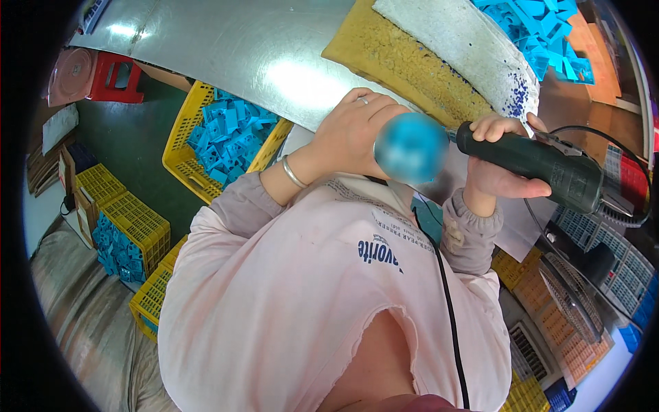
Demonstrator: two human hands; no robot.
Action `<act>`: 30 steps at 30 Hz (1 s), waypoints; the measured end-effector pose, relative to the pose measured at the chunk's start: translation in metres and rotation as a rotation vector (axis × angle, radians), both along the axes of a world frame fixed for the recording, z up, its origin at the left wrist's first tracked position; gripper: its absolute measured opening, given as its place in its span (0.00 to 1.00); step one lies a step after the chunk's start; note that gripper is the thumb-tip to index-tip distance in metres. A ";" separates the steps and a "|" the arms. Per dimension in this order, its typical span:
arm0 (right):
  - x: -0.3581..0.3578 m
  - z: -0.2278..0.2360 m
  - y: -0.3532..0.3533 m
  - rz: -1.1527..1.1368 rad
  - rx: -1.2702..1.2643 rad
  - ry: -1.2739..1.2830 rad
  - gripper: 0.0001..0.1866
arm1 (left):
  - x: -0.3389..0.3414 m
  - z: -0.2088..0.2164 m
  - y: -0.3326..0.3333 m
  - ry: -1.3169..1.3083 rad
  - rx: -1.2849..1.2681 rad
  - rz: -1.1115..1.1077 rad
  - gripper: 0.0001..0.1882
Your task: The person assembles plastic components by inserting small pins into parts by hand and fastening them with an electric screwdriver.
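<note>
My left hand (357,134), a ring and a bracelet on it, is closed at a bright blue plastic part (412,147). That part is smeared by blur, so its shape and how my fingers hold it cannot be made out. My right hand (494,161) is wrapped round the dark, corded body of an electric screwdriver (539,161). Its thin end points left at the blue part; whether the tip touches it is hidden in the blur. Both hands are in front of my chest, close to the table edge.
Beyond my hands lies a shiny metal table (226,41) with a yellow, crusted mat (405,58) and a white cloth (460,41). Blue parts (539,31) are heaped at the far right. A yellow crate (182,161) of blue parts stands left; a fan (570,295) is at right.
</note>
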State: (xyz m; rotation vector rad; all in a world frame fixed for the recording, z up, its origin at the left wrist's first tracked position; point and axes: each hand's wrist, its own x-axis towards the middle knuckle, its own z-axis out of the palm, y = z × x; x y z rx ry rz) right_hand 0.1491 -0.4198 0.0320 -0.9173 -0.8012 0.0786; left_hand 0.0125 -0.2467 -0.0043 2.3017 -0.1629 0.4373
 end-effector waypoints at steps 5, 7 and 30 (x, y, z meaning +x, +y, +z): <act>-0.005 0.003 -0.005 0.005 -0.027 0.013 0.55 | 0.001 -0.002 0.000 -0.007 0.008 0.001 0.42; -0.007 0.004 -0.007 0.012 -0.044 0.007 0.55 | 0.000 -0.001 0.000 -0.006 0.010 0.003 0.42; -0.005 0.006 0.008 0.146 -0.123 0.061 0.56 | 0.003 -0.001 0.002 0.022 0.010 -0.008 0.38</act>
